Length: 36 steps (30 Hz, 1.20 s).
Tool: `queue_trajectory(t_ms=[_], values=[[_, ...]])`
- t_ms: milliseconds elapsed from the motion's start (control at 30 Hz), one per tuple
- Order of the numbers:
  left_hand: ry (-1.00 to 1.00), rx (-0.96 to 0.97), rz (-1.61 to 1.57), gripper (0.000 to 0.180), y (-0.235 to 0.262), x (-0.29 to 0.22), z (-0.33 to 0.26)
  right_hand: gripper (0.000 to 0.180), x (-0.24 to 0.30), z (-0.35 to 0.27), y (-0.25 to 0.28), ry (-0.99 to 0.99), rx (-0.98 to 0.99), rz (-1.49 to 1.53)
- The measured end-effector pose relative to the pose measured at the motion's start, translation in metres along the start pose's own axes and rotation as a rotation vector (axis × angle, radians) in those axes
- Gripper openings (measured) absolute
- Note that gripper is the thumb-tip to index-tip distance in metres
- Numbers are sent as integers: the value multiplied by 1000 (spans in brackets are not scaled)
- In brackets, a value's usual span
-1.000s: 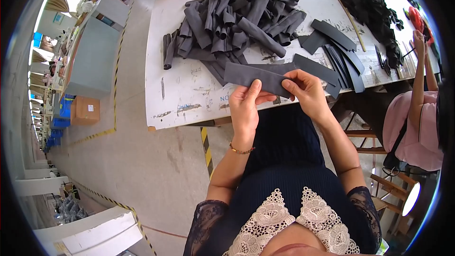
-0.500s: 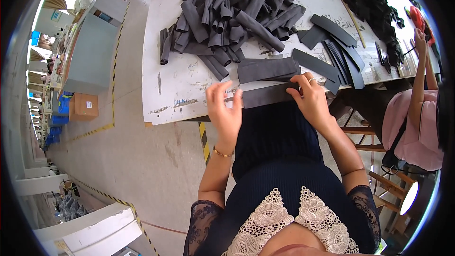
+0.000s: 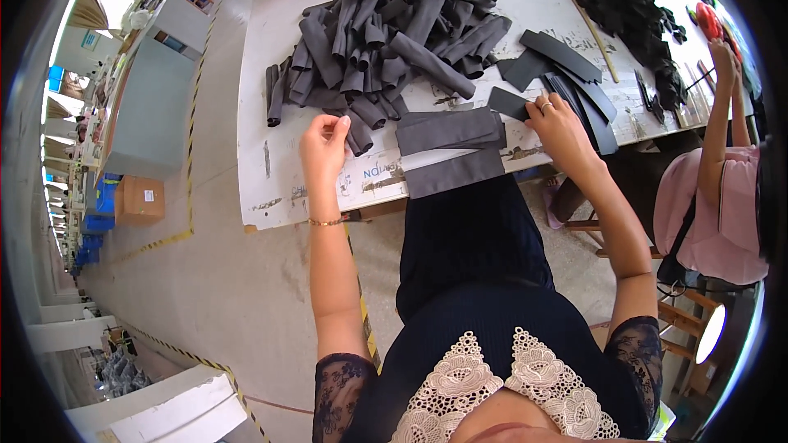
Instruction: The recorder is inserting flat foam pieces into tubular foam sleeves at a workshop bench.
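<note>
My right hand (image 3: 565, 130) reaches to a flat dark grey strip (image 3: 507, 103), its fingertips closed on the strip's right part, which they cover. My left hand (image 3: 324, 146) is raised beside the pile of rolled dark grey fabric pieces (image 3: 402, 37). Its fingers are curled against the thumb, close to one roll (image 3: 359, 139) at the pile's near edge; whether anything small is between them is hidden. Between my hands lies a flat stack of dark fabric pieces (image 3: 447, 131). A single flat fabric piece (image 3: 455, 174) lies nearer me along the table's front edge, with neither hand on it.
More flat strips (image 3: 587, 107) fan out by my right hand. Beyond them are a thin wooden stick (image 3: 595, 37) and a heap of black material (image 3: 628, 8) on the white table (image 3: 254, 172). At the right sits another person in pink (image 3: 712, 205), hands at the table.
Both hands have left the single fabric piece at the table edge. My left hand has moved left and up, its fingers curling in. My right hand has moved right, onto the flat strip.
</note>
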State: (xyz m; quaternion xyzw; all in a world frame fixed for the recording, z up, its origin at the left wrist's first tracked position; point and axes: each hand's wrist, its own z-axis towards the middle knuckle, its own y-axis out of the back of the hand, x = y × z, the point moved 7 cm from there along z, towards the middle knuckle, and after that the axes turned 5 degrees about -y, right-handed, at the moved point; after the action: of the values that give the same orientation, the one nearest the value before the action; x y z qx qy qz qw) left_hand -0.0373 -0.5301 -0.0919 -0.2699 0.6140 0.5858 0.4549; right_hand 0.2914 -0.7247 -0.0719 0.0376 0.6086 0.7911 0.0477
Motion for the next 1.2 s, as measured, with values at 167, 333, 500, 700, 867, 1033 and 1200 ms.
queue_trajectory(t_ms=[167,333,500,700,867,1033,1200], values=[[146,112,-786,26,-28,-8,-42,29,5,0,14,36,5,-70],[142,189,-1043,27,-38,-15,-68,23,-35,23,24,-160,-38,482],[253,249,-1317,33,-63,-14,-80,24,-59,23,31,-253,-184,589],[156,360,-1424,38,-86,-82,-81,32,50,9,116,185,-564,427],[126,459,-1481,40,-103,-112,-82,50,109,2,106,421,-459,382],[105,488,-1424,38,-98,-101,-80,31,109,15,101,352,-165,831],[167,375,-1345,30,-92,-92,-72,20,99,25,86,258,60,952]])
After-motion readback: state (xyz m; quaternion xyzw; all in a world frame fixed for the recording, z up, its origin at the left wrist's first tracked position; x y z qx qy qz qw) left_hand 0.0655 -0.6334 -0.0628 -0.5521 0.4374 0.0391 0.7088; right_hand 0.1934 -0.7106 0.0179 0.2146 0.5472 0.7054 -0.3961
